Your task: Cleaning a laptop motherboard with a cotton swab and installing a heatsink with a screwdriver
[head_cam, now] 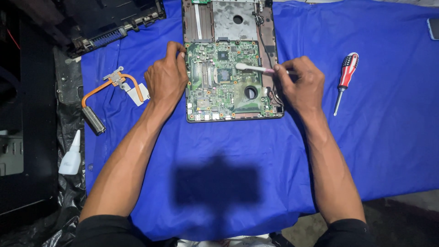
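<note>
An opened laptop base (267,32) lies on a blue cloth (384,137), with its green motherboard (215,93) exposed. My right hand (299,84) pinches a cotton swab (249,68) whose white tip rests on the board just right of the central chip (223,75). My left hand (165,77) presses on the laptop's left edge, fingertips touching the frame, and holds nothing.
A copper heat pipe with a finned heatsink (98,98) lies left of my left hand. A red-and-white screwdriver (345,77) sits to the right. A small white squeeze bottle (71,158) rests at the far left, and a dark laptop cover (109,18) at the top left.
</note>
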